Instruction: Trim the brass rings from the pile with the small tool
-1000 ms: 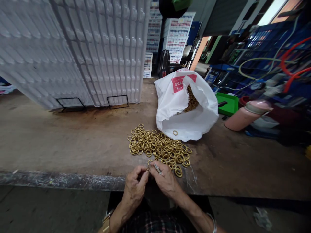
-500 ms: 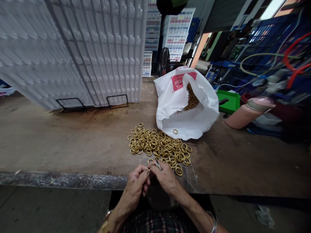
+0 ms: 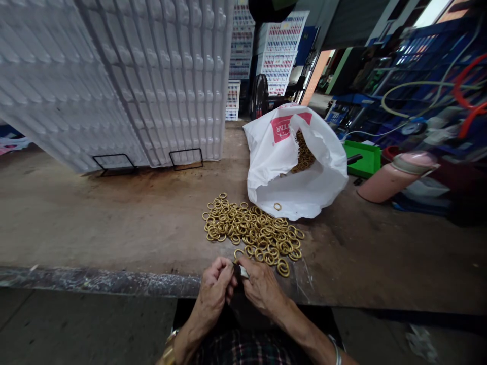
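Note:
At the table's front edge, my left hand [image 3: 217,281] is closed in a pinch, thumb against the bent fingers. Whatever it pinches is too small and too covered to make out. My right hand [image 3: 262,284] faces it, fingers wrapped round a small metal blade [image 3: 244,272] that shows pale between thumb and forefinger. The two hands' fingertips nearly meet. Just beyond them lies a loose heap of brass-coloured rings [image 3: 251,228], a few of them close to my right hand's knuckles. Behind the heap a torn white sack [image 3: 292,195] lies open, with more rings inside.
Upright white ribbed plastic trays [image 3: 171,86] stand at the back left, with black wire stands [image 3: 186,158] at their foot. Right of the sack are a green tray [image 3: 363,158] and a pink cylinder [image 3: 395,177]. White crates [image 3: 281,56] are stacked behind the wooden table [image 3: 114,223].
My right hand has turned and lowered slightly, and the blade in it now shows its pale face. My left hand keeps its pinch. The whole view has shifted slightly.

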A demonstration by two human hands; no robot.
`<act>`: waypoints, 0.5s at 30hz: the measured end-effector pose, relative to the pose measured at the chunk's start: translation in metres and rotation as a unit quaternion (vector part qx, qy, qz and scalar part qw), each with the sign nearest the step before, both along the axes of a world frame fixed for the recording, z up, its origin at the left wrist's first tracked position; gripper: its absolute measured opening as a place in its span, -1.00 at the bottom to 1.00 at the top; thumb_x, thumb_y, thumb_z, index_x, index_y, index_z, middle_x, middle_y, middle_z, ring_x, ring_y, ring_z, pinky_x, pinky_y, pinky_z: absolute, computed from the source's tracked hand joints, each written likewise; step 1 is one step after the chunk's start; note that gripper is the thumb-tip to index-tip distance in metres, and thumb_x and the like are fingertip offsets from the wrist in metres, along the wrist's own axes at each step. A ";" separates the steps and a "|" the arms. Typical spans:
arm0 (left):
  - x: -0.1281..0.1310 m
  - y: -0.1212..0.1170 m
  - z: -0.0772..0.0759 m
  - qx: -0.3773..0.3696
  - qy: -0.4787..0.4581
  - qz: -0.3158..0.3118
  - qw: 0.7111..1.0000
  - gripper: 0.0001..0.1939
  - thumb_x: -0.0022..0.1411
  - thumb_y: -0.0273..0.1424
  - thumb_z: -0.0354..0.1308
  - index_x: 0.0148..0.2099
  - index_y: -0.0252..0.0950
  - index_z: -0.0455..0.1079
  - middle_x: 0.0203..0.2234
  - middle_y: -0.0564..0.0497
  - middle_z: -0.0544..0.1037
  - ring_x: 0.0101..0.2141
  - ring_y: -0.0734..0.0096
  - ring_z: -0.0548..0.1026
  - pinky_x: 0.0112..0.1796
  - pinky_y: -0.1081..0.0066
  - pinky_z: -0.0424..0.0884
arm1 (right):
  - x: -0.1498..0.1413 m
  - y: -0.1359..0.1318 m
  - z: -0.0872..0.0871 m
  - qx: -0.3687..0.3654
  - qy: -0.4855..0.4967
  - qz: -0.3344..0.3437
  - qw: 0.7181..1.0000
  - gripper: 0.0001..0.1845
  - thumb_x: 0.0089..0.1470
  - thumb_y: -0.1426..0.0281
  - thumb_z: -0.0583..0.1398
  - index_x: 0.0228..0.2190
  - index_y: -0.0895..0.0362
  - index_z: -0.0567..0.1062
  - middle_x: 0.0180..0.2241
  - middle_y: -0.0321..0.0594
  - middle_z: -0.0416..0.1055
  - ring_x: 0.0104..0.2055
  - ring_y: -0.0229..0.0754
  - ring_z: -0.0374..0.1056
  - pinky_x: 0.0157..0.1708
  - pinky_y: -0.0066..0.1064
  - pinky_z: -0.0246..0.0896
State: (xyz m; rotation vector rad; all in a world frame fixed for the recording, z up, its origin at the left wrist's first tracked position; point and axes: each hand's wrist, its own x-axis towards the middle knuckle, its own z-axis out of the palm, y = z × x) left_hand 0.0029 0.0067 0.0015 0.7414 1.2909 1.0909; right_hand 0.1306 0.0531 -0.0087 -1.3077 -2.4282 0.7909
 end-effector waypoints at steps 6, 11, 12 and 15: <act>-0.002 -0.016 0.013 0.012 -0.076 -0.016 0.997 -0.65 0.11 -0.09 0.08 -0.43 -0.28 0.17 -0.71 0.18 0.27 -0.75 0.68 0.14 -0.74 0.64 0.05 | 0.001 0.005 -0.001 0.023 -0.060 -0.020 0.998 -0.69 -0.17 0.60 -0.01 -0.34 0.14 0.37 -0.47 -0.22 0.44 -0.45 -0.24 0.31 -0.49 -0.48 -0.05; -0.013 -0.013 0.020 0.025 -0.209 0.063 0.976 -0.70 0.12 -0.17 0.11 -0.42 -0.31 0.22 -0.59 0.10 0.36 -0.68 0.64 0.20 -0.71 0.60 0.14 | -0.001 0.005 -0.007 0.064 -0.043 -0.068 0.995 -0.66 -0.13 0.62 0.00 -0.28 0.13 0.37 -0.41 -0.22 0.46 -0.39 -0.21 0.36 -0.44 -0.46 0.01; -0.015 -0.010 0.020 0.017 -0.219 0.079 0.972 -0.72 0.11 -0.20 0.13 -0.41 -0.32 0.24 -0.54 0.07 0.38 -0.65 0.64 0.23 -0.69 0.60 0.16 | -0.002 0.005 -0.007 0.073 -0.041 -0.075 0.994 -0.67 -0.10 0.60 0.00 -0.26 0.12 0.36 -0.39 -0.22 0.46 -0.39 -0.20 0.37 -0.43 -0.46 0.01; -0.020 -0.006 0.017 -0.010 -0.230 0.119 0.966 -0.73 0.05 -0.25 0.20 -0.39 -0.37 0.28 -0.47 0.03 0.40 -0.58 0.62 0.28 -0.65 0.61 0.19 | -0.006 0.006 -0.005 0.091 -0.038 -0.073 0.992 -0.68 -0.04 0.56 0.03 -0.20 0.11 0.34 -0.32 -0.22 0.47 -0.35 -0.19 0.38 -0.43 -0.44 0.01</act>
